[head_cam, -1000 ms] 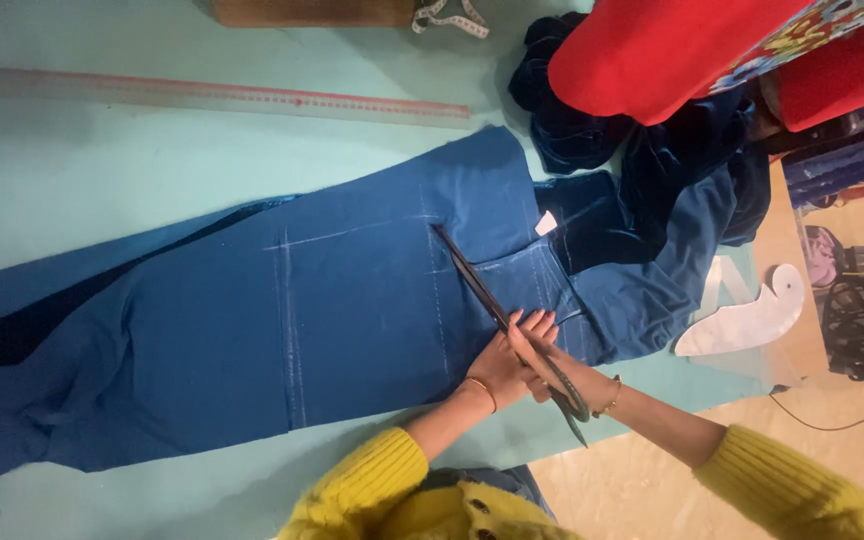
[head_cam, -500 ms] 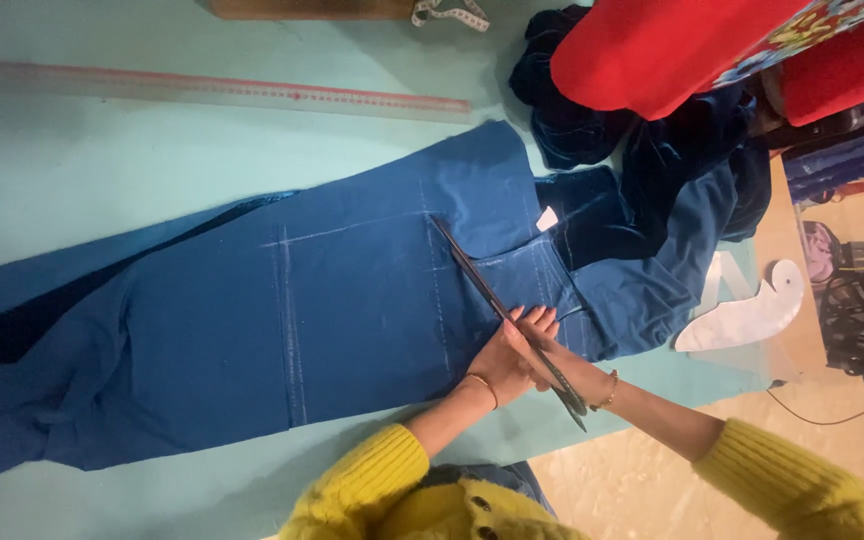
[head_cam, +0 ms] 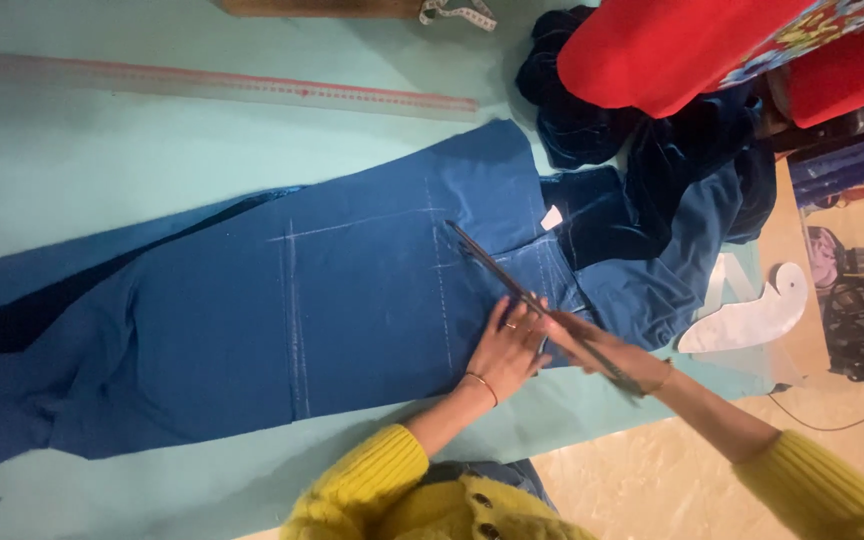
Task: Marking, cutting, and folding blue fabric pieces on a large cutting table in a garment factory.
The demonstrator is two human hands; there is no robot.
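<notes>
Fingers [head_cam: 512, 322] of our left hand [head_cam: 508, 348] press flat, spread on the blue velvet cloth [head_cam: 352, 320] while our right hand [head_cam: 592, 345] grips long dark scissors [head_cam: 512, 280].

Pink ruler [head_cam: 227, 87], red cloth roll [head_cam: 672, 50]

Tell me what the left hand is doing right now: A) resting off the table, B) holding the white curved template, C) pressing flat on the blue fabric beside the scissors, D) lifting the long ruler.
C: the left hand lies palm down on the blue fabric, right beside the scissors held by the right hand; the ruler and white curved template lie untouched.
</notes>
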